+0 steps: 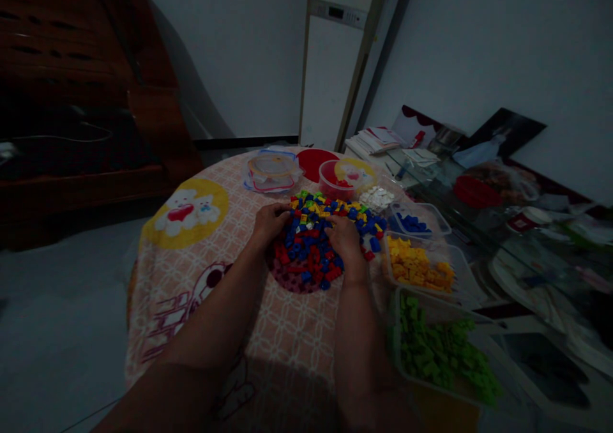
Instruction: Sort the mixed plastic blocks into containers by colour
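Note:
A pile of mixed toy bricks [311,251], mostly blue, red and yellow, lies on the patterned tablecloth [297,331]. At the pile's left edge is my left hand [271,223], its fingers reaching onto the bricks; what its fingertips hold, if anything, is too small to tell. My right hand [343,238] rests on the right part of the pile, fingers pointing inward, and its fingertips are hard to make out. To the right stand clear containers with blue bricks [412,223], yellow bricks [419,265] and green bricks [443,347]. White bricks [377,198] lie behind the pile.
Behind the pile are a round tub [330,181] with a few red pieces, a red disc [317,163] and stacked clear lids [272,171]. A cluttered glass table [460,209] stands at the right, a wooden bench [153,133] at the far left.

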`<state>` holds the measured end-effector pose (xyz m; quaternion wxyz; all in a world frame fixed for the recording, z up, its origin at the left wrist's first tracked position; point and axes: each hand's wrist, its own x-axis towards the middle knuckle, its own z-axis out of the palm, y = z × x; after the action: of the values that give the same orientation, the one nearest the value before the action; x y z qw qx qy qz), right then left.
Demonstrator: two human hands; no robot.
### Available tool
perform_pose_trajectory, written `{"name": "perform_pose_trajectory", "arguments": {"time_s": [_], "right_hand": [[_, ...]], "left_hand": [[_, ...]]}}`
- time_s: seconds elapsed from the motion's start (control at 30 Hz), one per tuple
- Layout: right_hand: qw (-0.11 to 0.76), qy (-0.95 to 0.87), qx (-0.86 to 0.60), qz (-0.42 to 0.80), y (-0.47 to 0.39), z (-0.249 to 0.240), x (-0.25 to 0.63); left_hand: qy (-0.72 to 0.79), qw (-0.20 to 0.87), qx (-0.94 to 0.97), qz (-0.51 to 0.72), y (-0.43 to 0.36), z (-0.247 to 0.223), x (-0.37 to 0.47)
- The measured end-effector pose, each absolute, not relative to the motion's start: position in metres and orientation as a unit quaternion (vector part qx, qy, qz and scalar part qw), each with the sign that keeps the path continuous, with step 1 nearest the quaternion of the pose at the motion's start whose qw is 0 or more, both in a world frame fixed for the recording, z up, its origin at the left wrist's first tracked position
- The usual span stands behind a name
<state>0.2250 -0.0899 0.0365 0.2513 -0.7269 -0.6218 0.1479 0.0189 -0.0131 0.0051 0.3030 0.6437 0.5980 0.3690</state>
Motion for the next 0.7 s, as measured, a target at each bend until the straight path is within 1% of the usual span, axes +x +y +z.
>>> {"name": "perform_pose_trajectory", "arguments": {"time_s": [0.13, 0.23, 0.3, 0.4, 0.53, 0.6, 0.7], "right_hand": [[0.243, -0.613, -0.742, 0.120, -0.090, 0.036, 0.221], [0.266, -0.607, -0.737, 0.132, -0.089, 0.035, 0.222], [0.295, -0.595, -0.730, 0.161, -0.088, 0.034, 0.225], [0.364, -0.540, -0.720, 0.241, -0.087, 0.034, 0.231], [0.487, -0.417, -0.679, 0.357, -0.090, 0.037, 0.237], [0.556, -0.364, -0.641, 0.384, -0.093, 0.039, 0.240], [0.645, -0.296, -0.589, 0.387, -0.096, 0.041, 0.249]], "left_hand": [[0.598, 0.304, 0.645, 0.366, -0.013, 0.006, 0.019], [0.597, 0.307, 0.645, 0.366, -0.013, 0.006, 0.018], [0.595, 0.308, 0.646, 0.367, -0.012, 0.005, 0.018], [0.593, 0.311, 0.643, 0.373, -0.011, 0.002, 0.018], [0.587, 0.328, 0.635, 0.379, -0.010, -0.002, 0.019], [0.587, 0.329, 0.635, 0.379, -0.010, -0.002, 0.019], [0.589, 0.321, 0.638, 0.377, -0.011, 0.000, 0.018]]}}
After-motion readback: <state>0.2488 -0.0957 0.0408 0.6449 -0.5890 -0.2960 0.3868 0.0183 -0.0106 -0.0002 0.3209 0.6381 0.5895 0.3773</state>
